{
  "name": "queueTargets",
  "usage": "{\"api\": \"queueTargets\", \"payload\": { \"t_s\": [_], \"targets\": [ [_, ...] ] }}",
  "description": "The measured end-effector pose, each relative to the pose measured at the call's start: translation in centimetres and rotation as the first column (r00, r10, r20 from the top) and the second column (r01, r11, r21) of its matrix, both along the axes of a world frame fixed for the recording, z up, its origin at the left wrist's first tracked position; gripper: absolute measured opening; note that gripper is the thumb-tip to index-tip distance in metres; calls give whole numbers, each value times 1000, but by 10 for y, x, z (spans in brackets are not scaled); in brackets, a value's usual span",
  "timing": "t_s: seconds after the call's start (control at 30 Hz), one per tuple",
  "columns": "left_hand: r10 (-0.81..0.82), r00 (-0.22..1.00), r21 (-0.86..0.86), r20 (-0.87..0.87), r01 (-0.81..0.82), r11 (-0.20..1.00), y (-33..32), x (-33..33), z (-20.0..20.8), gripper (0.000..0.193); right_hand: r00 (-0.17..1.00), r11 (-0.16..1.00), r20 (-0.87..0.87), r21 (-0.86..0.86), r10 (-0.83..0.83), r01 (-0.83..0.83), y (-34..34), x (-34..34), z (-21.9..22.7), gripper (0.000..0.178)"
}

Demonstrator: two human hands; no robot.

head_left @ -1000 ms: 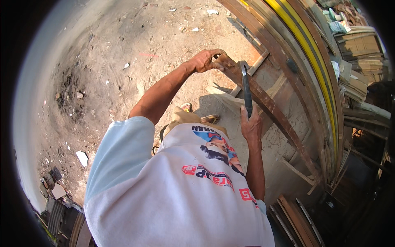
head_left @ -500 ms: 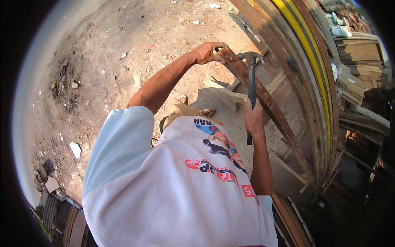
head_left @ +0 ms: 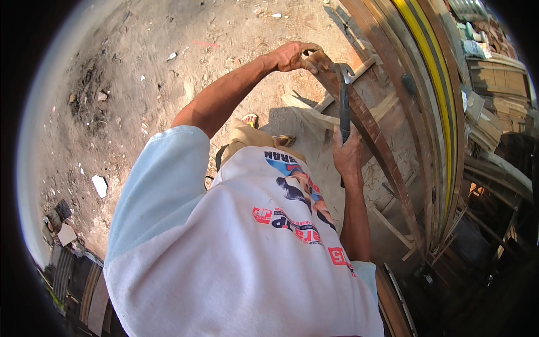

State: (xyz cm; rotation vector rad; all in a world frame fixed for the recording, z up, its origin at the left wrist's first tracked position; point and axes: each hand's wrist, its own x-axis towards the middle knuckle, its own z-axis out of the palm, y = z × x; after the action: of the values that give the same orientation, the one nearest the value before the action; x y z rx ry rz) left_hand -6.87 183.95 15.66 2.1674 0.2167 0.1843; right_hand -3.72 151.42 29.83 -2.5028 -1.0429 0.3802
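Observation:
My left hand (head_left: 295, 57) grips the upper end of a long, worn brown wooden board (head_left: 368, 126), its fingers curled over the tip and its thumb along the edge. The board slants down to the right, away from that hand. My right hand (head_left: 348, 150) is closed around the dark handle of a claw hammer (head_left: 344, 106). The hammer stands nearly upright in the view, its metal head above my hand and overlapping the board near its upper end. Whether the head touches the wood I cannot tell.
Long planks and a yellow-and-grey striped strip (head_left: 432, 62) run along the right side. Stacked wood pieces (head_left: 497, 81) lie farther right. Pale timber supports (head_left: 311, 117) stand beneath the board. Debris (head_left: 66, 235) and a white scrap (head_left: 99, 186) lie on the dirt at left.
The hammer has turned in my right hand, so its claw now shows more toward me. My left hand still holds the board's end, which sits slightly higher and farther right in view.

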Motion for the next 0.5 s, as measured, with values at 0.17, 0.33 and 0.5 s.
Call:
{"api": "queueTargets", "payload": {
  "t_s": [0.17, 0.33, 0.5],
  "targets": [
    [-32, 999, -3, 9, 32, 999, -2, -15, 7, 70, 964, 950, -260, 280, -61, 135, 21, -24, 79, 42],
    [34, 999, 34, 32, -35, 999, -4, -8, -22, 76, 981, 420, 91, 894, 172, -157, 68, -3, 162, 41],
    [18, 998, 25, 59, -19, 999, -1, 0, -12, 76, 999, 1000, 50, 15, -15, 15, -1, 0, 5, 34]
  ]
}}
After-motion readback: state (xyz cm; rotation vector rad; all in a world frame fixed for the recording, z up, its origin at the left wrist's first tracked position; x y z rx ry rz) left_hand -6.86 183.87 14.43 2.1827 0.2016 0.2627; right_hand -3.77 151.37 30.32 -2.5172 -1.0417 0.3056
